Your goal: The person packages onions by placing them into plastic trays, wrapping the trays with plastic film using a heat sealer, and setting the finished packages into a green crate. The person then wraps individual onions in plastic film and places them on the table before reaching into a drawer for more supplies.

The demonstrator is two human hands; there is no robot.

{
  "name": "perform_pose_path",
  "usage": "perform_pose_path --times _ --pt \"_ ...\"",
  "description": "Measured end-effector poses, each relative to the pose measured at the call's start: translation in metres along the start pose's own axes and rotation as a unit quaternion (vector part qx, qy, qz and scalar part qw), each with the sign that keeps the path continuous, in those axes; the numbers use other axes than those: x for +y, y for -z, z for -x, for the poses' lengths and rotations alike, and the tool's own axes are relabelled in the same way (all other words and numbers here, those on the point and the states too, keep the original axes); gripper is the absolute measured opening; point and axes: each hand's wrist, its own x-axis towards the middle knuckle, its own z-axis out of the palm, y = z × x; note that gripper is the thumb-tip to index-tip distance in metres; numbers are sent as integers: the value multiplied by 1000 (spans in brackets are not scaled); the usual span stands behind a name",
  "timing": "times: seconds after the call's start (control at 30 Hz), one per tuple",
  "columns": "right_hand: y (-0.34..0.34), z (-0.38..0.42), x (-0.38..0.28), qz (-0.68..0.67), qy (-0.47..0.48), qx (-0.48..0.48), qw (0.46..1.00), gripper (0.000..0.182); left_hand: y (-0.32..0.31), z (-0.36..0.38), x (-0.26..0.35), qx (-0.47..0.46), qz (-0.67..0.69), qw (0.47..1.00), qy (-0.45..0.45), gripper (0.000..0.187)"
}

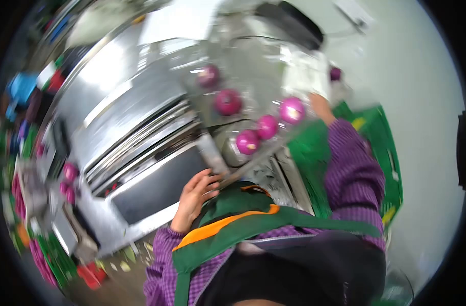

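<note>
My left hand (194,198) hovers just off the steel machine's front edge, its fingers slightly bent and apart, nothing in it. Over at the counter's right side, my right hand (320,107) reaches to the near edge of a white stack of clear-edged bags (307,74); its fingertips are blurred, so a grip on them cannot be made out. Between the hands lie purple onions, several of them in clear plastic: one (292,110) beside my right hand, others (267,127) (247,142) nearer the counter edge, and two (228,102) (208,76) farther back.
A steel wrapping machine (159,183) fills the left of the counter. Green crates (385,158) stand by my right arm. More purple onions (70,172) lie at the far left, near a red object (91,275) on the floor. A black object (291,23) lies at the back.
</note>
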Motion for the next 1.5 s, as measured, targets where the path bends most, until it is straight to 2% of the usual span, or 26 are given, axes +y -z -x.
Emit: perform_pose_path --times 0.03,0.07,0.1,0.13,0.17,0.2,0.23,0.27,0.3,0.33,0.37,0.43,0.57,0.67,0.73,0.8,0.87,0.97,1.0,1.1,1.17,1.27,1.33,1.4,1.47,1.5 --pt "13 4 -3 -2 0 -18 1000 24 2 5 3 -17 -25 1000 -8 40" --pt "38 19 -18 -200 -25 91 975 28 6 6 4 -9 -31 999 -6 41" --pt "18 11 9 -106 -1 71 992 33 10 8 6 0 -35 999 -8 42" --pt "27 8 10 -234 -91 60 966 32 16 12 11 15 -28 999 -25 44" --pt "56 10 -13 -197 -141 101 965 32 22 16 15 23 -24 999 -38 45" --pt "34 1 21 -61 -42 142 987 32 30 20 21 36 -21 996 -75 46" --pt "43 -6 18 -204 -110 141 963 33 40 25 28 45 -23 993 -107 47" --pt "67 -3 -6 -205 -106 161 960 34 51 32 36 67 -21 985 -156 45" --pt "72 -10 -11 -346 -145 125 919 35 65 37 44 95 -24 974 -206 42" --pt "93 -7 -44 -470 -204 120 850 35 81 43 53 131 1 961 -244 39" --pt "110 -8 -76 -470 -191 119 854 35 100 51 64 165 23 946 -279 37" --pt "134 -8 -126 -532 -179 139 816 33 142 69 84 228 61 905 -352 33" --pt "168 -15 -242 -560 -92 86 819 32 242 95 109 346 132 815 -446 27" --pt "199 -13 -345 -561 -21 56 826 28 304 106 125 448 158 779 -410 24" --pt "221 -7 -411 -552 19 37 833 27 361 89 125 450 191 776 -398 32" --pt "246 4 -480 -533 101 -31 840 24 405 73 137 454 219 775 -382 36" --pt "260 15 -534 -527 160 -65 832 18 442 60 158 435 313 787 -305 47" --pt "281 26 -602 -499 232 -113 827 15 488 39 188 411 345 802 -261 52" --pt "285 28 -623 -492 254 -121 824 15 500 35 195 421 338 803 -252 44" --pt "295 30 -684 -461 331 -159 808 13 530 20 198 474 317 788 -232 40" --pt "300 28 -722 -437 371 -178 800 12 528 27 196 480 332 781 -221 33" --pt "300 24 -786 -387 489 -181 760 12 523 41 169 467 291 810 -205 26" --pt "287 20 -829 -357 529 -197 744 18 517 56 147 453 275 827 -187 24" --pt "274 18 -875 -292 582 -191 735 37 509 71 123 426 251 854 -162 23" --pt "244 18 -919 -264 664 -107 692 59 492 91 103 423 250 859 -147 24" --pt "230 18 -939 -224 682 -96 689 67 485 98 93 418 244 864 -138 24"
